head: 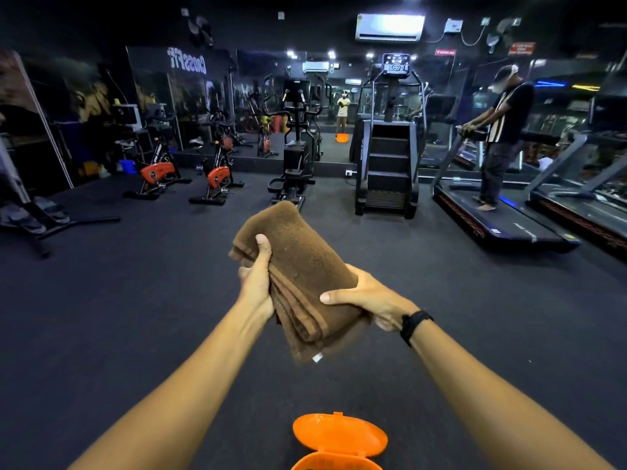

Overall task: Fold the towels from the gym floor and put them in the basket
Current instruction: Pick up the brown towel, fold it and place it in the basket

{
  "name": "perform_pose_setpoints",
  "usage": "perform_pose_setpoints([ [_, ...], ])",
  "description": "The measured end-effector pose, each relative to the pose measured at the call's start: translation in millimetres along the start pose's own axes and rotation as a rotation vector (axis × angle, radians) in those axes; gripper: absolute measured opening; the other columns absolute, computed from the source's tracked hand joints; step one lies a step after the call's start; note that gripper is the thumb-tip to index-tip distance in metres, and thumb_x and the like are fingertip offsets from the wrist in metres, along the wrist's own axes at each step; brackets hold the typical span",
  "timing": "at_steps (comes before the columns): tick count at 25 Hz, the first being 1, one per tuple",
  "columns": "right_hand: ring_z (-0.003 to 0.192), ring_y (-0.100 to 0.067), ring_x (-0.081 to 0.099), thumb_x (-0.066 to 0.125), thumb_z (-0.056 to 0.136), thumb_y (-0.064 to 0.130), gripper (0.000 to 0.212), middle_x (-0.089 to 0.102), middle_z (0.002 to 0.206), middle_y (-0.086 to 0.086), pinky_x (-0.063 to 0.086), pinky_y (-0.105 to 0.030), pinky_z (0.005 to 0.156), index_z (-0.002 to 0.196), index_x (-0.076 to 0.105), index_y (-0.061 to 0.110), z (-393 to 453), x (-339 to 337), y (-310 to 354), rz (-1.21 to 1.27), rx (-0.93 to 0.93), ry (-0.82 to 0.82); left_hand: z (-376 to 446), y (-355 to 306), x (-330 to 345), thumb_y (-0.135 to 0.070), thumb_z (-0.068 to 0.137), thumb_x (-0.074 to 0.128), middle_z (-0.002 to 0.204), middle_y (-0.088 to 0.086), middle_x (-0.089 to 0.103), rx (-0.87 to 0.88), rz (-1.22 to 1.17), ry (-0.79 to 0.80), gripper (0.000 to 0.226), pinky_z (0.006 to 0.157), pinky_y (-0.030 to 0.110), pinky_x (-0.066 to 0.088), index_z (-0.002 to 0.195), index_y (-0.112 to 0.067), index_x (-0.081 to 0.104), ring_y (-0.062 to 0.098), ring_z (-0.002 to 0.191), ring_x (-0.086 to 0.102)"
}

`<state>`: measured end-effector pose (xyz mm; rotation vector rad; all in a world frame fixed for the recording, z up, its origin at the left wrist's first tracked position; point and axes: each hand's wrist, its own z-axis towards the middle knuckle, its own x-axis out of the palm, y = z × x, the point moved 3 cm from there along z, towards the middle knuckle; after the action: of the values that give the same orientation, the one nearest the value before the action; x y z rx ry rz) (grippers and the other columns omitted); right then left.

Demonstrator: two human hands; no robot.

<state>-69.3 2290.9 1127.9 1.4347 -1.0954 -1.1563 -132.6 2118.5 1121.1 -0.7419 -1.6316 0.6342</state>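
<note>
One thick brown terry towel (298,279), folded in several layers, held in mid-air above the black gym floor (118,317). Left hand (256,283) — thumb on top, fingers curled beneath one side edge. Right hand (368,298) — thumb across the top, fingers wrapped under the opposite side. One orange plastic basket (334,464) with hinged lid (339,434) open, at the floor's near edge, below the towel.
</note>
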Motion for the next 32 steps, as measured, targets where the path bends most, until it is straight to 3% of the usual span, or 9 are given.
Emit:
perform_pose_setpoints([
  [3,0.105,-0.026,0.067,0.079,0.074,0.011,0.053,0.067,0.119,-0.015,0.056,-0.039,0.087,0.122,0.058,0.009,5,-3,-14,0.39,-0.088,-0.283,7,12,-1,-0.058,0.066,0.074,0.117,0.016,0.066,-0.08,-0.125,-0.066,0.088,0.067,0.048,0.059,0.131,-0.007,0.045,0.032,0.098,0.068],
  [6,0.107,-0.029,0.066,0.078,0.076,0.015,0.052,0.068,0.116,-0.014,0.054,-0.044,0.092,0.124,0.059,0.008,9,2,-19,0.624,-0.103,-0.348,8,17,4,-0.071,0.05,0.077,0.12,0.015,0.066,-0.171,-0.084,0.028,0.103,0.074,0.05,0.058,0.129,-0.01,0.053,0.033,0.102,0.068],
  [10,0.101,-0.025,0.068,0.079,0.075,0.012,0.04,0.069,0.112,-0.011,0.056,-0.039,0.086,0.11,0.06,0.015,6,-29,8,0.413,-0.13,-0.457,13,3,4,-0.058,0.076,0.069,0.111,0.007,0.068,-0.191,0.239,0.093,0.062,0.079,0.039,0.054,0.117,-0.013,0.058,0.023,0.1,0.065],
  [14,0.1,-0.024,0.067,0.084,0.068,0.016,0.039,0.069,0.107,-0.008,0.057,-0.036,0.082,0.1,0.062,0.018,15,-65,31,0.197,-0.15,-0.535,32,-20,3,-0.049,0.073,0.077,0.13,0.005,0.051,0.02,0.805,-0.058,0.075,0.1,0.045,0.044,0.13,-0.014,0.042,0.024,0.116,0.051],
  [18,0.102,-0.024,0.064,0.083,0.039,0.049,0.071,0.068,0.107,-0.002,0.054,-0.047,0.09,0.101,0.063,0.022,32,-102,18,-0.184,-0.054,-0.616,38,-34,12,-0.047,0.078,0.074,0.121,0.0,0.051,0.194,1.222,0.094,0.062,0.091,0.033,0.043,0.126,-0.016,0.049,0.019,0.113,0.051],
  [20,0.108,-0.025,0.059,0.08,0.035,0.055,0.087,0.065,0.114,-0.004,0.052,-0.045,0.093,0.112,0.061,0.019,32,-114,5,-0.314,0.006,-0.635,39,-29,12,-0.044,0.08,0.072,0.119,0.001,0.054,0.282,1.464,0.188,0.055,0.087,0.031,0.043,0.123,-0.015,0.054,0.019,0.112,0.053],
  [22,0.118,-0.028,0.052,0.081,0.045,0.052,0.089,0.06,0.123,-0.008,0.047,-0.04,0.099,0.121,0.056,0.015,27,-117,-8,-0.415,0.077,-0.63,41,-11,6,-0.043,0.081,0.072,0.126,0.006,0.058,0.318,1.65,0.268,0.053,0.094,0.033,0.044,0.123,-0.014,0.056,0.022,0.117,0.054],
  [25,0.132,-0.029,0.04,0.08,0.07,0.039,0.084,0.047,0.14,-0.012,0.037,-0.033,0.103,0.138,0.044,0.006,34,-125,-45,-0.544,0.218,-0.579,47,30,-16,-0.041,0.083,0.071,0.128,0.01,0.058,0.225,1.745,0.353,0.053,0.098,0.034,0.042,0.124,-0.011,0.056,0.024,0.119,0.054],
  [32,0.126,-0.032,0.044,0.078,0.075,0.037,0.074,0.046,0.139,-0.015,0.041,-0.037,0.097,0.135,0.045,0.008,55,-117,-192,-0.592,0.525,-0.524,103,147,-84,-0.035,0.088,0.067,0.131,0.01,0.055,-0.069,1.812,0.591,0.049,0.094,0.031,0.041,0.127,-0.009,0.053,0.025,0.119,0.053],
])
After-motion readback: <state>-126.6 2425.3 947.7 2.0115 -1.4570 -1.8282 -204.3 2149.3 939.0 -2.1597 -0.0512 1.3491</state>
